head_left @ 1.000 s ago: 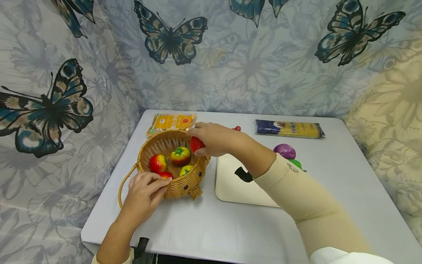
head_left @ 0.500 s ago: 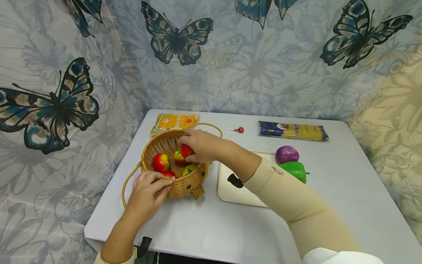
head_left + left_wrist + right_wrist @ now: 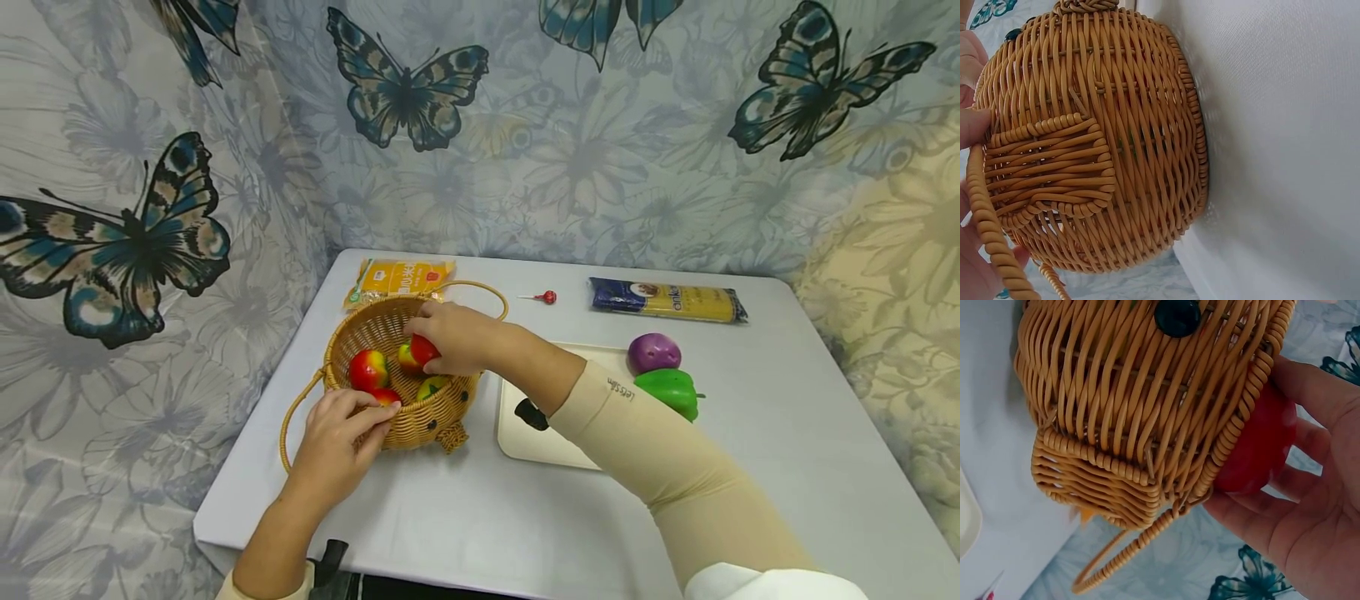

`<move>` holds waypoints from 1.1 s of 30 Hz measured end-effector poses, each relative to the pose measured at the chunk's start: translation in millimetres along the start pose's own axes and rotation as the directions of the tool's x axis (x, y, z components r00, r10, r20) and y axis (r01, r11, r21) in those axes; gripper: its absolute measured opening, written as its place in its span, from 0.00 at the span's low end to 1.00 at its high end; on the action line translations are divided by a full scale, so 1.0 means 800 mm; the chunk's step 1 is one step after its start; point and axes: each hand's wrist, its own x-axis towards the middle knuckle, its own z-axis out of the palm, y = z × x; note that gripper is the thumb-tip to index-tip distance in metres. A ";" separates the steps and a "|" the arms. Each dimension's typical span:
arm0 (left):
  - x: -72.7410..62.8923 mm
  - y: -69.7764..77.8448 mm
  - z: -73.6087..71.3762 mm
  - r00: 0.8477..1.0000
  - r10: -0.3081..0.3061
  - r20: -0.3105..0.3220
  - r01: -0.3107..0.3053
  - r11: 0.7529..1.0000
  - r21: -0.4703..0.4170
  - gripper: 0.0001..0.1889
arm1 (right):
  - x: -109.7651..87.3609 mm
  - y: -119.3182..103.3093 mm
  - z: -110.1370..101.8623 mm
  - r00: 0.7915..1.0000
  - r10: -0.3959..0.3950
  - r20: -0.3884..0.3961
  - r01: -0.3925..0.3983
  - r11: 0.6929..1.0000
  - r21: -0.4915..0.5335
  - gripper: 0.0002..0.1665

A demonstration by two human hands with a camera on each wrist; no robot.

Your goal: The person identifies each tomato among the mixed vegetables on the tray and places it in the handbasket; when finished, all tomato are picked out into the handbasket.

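Observation:
A wicker basket [image 3: 408,429] stands on the left part of the table, holding red-and-yellow apples [image 3: 368,369] and a yellow-green fruit [image 3: 432,387]. My left hand [image 3: 337,433] grips its near-left rim, the thumb outside in the left wrist view. Over the basket's right side, my right hand [image 3: 457,337] holds a round red fruit [image 3: 1260,440] with thumb and fingers curled round it. In the right wrist view that fruit sits just behind the rim. Whether it touches the apple [image 3: 408,358] beside it, I cannot tell.
A cream tray [image 3: 525,442] lies right of the basket, partly under my right forearm. A purple vegetable [image 3: 654,353] and a green pepper [image 3: 670,392] are at its right. Behind lie a yellow bag [image 3: 397,279], a small red-handled tool [image 3: 547,297] and a pasta packet [image 3: 667,300].
My right hand has moved left and inward over the basket with the red fruit, then nearly stopped. The left hand keeps its hold on the rim. The head view has shifted slightly.

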 end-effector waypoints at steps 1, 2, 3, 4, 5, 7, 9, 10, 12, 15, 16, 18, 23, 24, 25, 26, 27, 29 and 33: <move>0.001 0.000 0.001 1.000 0.002 0.000 -0.002 1.000 0.000 0.15 | 0.000 0.000 0.001 1.000 0.001 0.001 -0.001 1.000 -0.005 0.35; 0.001 -0.001 0.001 1.000 0.005 0.000 -0.005 1.000 0.000 0.15 | -0.001 0.001 0.001 1.000 0.001 0.001 -0.001 1.000 -0.008 0.35; 0.002 -0.001 0.002 1.000 0.007 -0.001 -0.007 1.000 0.000 0.15 | -0.001 0.001 0.002 1.000 0.003 0.002 -0.003 1.000 -0.009 0.35; 0.002 -0.001 0.002 1.000 0.010 -0.002 -0.010 1.000 0.000 0.15 | -0.002 0.002 0.002 1.000 0.005 0.003 -0.005 1.000 -0.008 0.35; 0.002 -0.001 0.002 1.000 0.011 -0.003 -0.011 1.000 -0.001 0.15 | -0.002 0.002 0.002 1.000 0.005 0.004 -0.005 1.000 -0.006 0.35; 0.003 -0.001 0.003 1.000 0.013 -0.004 -0.013 1.000 -0.003 0.15 | -0.004 0.003 0.002 1.000 0.012 0.007 -0.012 1.000 0.000 0.35; 0.004 -0.002 0.004 1.000 0.016 -0.005 -0.016 1.000 -0.005 0.15 | -0.008 0.004 0.001 1.000 0.023 0.011 -0.023 1.000 0.004 0.35; 0.004 -0.002 0.004 1.000 0.017 -0.006 -0.017 1.000 -0.005 0.15 | -0.010 0.005 0.000 0.999 0.031 0.012 -0.031 0.999 0.007 0.35; 0.006 -0.002 0.005 1.000 0.020 -0.006 -0.020 1.000 -0.008 0.16 | -0.016 0.008 -0.002 0.999 0.044 0.007 -0.044 0.999 0.009 0.35; 0.007 -0.003 0.007 1.000 0.024 -0.005 -0.024 1.000 -0.011 0.16 | -0.029 0.015 -0.003 0.998 0.061 -0.013 -0.061 0.998 0.019 0.34; 0.008 -0.003 0.007 1.000 0.028 -0.003 -0.028 1.000 -0.011 0.15 | -0.035 0.018 -0.003 0.997 0.070 -0.022 -0.069 0.997 0.024 0.33; 0.009 -0.003 0.008 1.000 0.031 0.001 -0.031 0.999 -0.010 0.15 | -0.047 0.025 -0.003 0.996 0.087 -0.037 -0.086 0.996 0.037 0.33; 0.009 -0.005 0.006 0.999 0.036 0.018 -0.036 0.999 0.010 0.15 | -0.081 0.043 0.002 0.987 0.144 -0.073 -0.138 0.987 0.080 0.34; 0.008 -0.005 0.004 0.999 0.030 0.023 -0.030 0.999 0.020 0.15 | -0.087 0.047 0.003 0.985 0.153 -0.081 -0.147 0.986 0.085 0.34; 0.008 -0.004 0.003 0.999 0.023 0.030 -0.024 0.999 0.031 0.15 | -0.093 0.050 0.005 0.983 0.161 -0.092 -0.152 0.984 0.092 0.34; 0.007 -0.004 0.001 0.999 0.015 0.041 -0.016 0.999 0.042 0.15 | -0.099 0.053 0.006 0.980 0.172 -0.101 -0.162 0.982 0.100 0.34; 0.007 -0.004 -0.001 0.998 0.004 0.056 -0.007 0.999 0.052 0.15 | -0.105 0.057 0.009 0.977 0.185 -0.109 -0.174 0.980 0.102 0.34; 0.005 -0.003 -0.004 0.995 -0.021 0.098 0.014 0.998 0.069 0.19 | -0.117 0.063 0.013 0.971 0.205 -0.126 -0.192 0.975 0.112 0.34; 0.005 -0.002 -0.011 0.983 -0.046 0.175 0.036 0.998 0.061 0.31 | -0.141 0.072 0.023 0.954 0.266 -0.139 -0.250 0.961 0.121 0.36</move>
